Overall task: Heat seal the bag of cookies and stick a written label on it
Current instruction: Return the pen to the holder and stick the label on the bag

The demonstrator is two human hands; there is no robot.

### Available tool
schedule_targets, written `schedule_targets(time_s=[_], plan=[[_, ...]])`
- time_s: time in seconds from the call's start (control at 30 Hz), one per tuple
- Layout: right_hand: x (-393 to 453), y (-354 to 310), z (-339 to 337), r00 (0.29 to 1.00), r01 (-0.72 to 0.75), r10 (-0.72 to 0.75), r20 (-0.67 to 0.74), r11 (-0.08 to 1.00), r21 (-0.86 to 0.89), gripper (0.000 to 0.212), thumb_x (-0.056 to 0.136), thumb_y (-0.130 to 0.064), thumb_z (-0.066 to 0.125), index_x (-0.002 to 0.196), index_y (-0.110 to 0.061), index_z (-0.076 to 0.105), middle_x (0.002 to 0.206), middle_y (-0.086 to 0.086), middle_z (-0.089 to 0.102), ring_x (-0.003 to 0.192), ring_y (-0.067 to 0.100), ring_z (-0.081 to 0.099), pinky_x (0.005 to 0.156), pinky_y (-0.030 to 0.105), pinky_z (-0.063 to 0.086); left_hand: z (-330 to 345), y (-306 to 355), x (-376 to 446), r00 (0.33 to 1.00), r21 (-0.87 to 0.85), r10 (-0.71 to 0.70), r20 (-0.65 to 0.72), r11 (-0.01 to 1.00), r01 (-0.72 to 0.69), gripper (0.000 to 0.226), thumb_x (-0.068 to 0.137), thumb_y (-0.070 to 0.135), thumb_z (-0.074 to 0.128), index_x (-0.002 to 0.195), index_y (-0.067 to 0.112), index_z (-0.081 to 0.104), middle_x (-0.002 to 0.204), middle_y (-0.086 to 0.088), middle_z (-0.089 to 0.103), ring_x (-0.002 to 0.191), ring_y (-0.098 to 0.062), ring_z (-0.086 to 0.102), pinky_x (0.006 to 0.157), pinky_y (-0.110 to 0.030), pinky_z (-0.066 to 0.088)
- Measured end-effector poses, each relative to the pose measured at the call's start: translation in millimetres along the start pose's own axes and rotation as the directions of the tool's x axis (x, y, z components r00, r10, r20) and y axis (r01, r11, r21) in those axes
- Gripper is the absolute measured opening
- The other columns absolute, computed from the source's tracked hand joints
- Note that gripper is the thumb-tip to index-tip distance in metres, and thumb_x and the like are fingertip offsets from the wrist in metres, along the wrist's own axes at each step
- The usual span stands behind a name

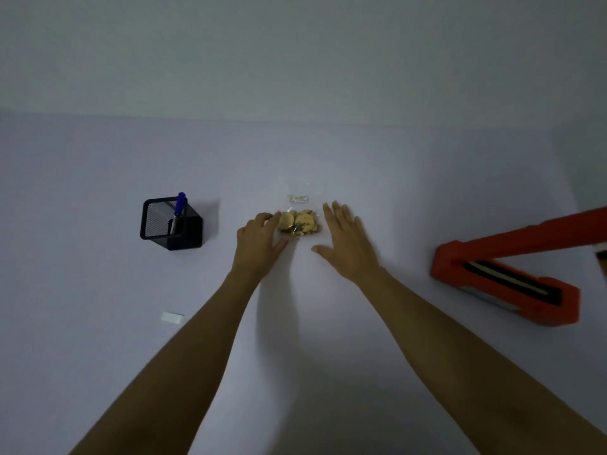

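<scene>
While the bag (298, 215) lies between both hands, left fingers (266, 221) curl touching it; right hand (345, 239) is flat, spread beside.

We see the bag (298, 211) lying mid-table (328, 339), with a small sticker (297, 198) on its far part and the cookies (299, 222) in its near part. Our left hand (259, 239) touches the bag's left edge; our right hand (348, 244) lies just right of it. Far left stands a pen holder (170, 223) with a pen (179, 210) in it. Nearer us on the left lies a label (171, 317). The sealer (512, 274) sits at the right, its arm raised.
</scene>
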State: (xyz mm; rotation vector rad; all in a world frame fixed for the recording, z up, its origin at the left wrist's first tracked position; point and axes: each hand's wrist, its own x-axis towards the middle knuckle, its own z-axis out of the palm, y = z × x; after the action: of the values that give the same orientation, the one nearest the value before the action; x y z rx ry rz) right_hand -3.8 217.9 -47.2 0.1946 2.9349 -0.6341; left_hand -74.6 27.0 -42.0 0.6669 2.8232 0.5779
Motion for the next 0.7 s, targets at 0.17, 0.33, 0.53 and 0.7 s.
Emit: schedule_targets(time_s=[0.17, 0.33, 0.53, 0.7], plan=[[-67, 2, -18, 0.990, 0.014, -0.005, -0.144, 0.998, 0.060, 0.072, 0.093, -0.040, 0.055, 0.151, -0.015, 0.019, 0.159, 0.009, 0.017, 0.148, 0.023, 0.008, 0.121, 0.041, 0.002, -3, 29, -21, 0.997, -0.029, 0.078, -0.022, 0.996, -0.079, 0.054, 0.088, 0.032, 0.062, 0.136, 0.012, 0.046, 0.131, -0.013, 0.054, 0.113, -0.033, 0.053, 0.092, -0.045, 0.042], [-167, 36, -32, 0.946, -0.119, 0.133, -0.296, 0.991, 0.067, 0.067, 0.092, -0.043, 0.057, 0.148, -0.020, 0.029, 0.156, 0.006, 0.029, 0.146, 0.023, 0.020, 0.118, 0.037, 0.012, 14, 80, -46, 0.980, -0.054, 0.193, 0.053, 0.980, -0.190, 0.055, 0.089, 0.030, 0.060, 0.138, 0.010, 0.044, 0.135, -0.014, 0.052, 0.119, -0.035, 0.052, 0.091, -0.045, 0.045], [-259, 120, -69, 0.825, -0.366, 0.332, -0.457, 0.931, 0.015, 0.070, 0.088, -0.050, 0.052, 0.141, -0.007, 0.041, 0.144, 0.015, 0.047, 0.136, 0.029, 0.040, 0.111, 0.050, 0.034, 26, 174, -76, 0.931, -0.107, 0.350, 0.099, 0.934, -0.340, 0.060, 0.094, 0.033, 0.052, 0.146, 0.013, 0.030, 0.147, -0.010, 0.041, 0.129, -0.029, 0.043, 0.104, -0.039, 0.034], [-281, 193, -98, 0.799, -0.521, 0.474, -0.370, 0.853, -0.030, 0.077, 0.091, -0.042, 0.055, 0.149, -0.003, 0.022, 0.155, 0.017, 0.027, 0.145, 0.035, 0.019, 0.116, 0.049, 0.014, 39, 241, -73, 0.904, -0.136, 0.394, 0.166, 0.917, -0.375, 0.072, 0.094, 0.038, 0.051, 0.151, 0.015, 0.013, 0.158, -0.005, 0.020, 0.142, -0.024, 0.026, 0.113, -0.040, 0.027]])
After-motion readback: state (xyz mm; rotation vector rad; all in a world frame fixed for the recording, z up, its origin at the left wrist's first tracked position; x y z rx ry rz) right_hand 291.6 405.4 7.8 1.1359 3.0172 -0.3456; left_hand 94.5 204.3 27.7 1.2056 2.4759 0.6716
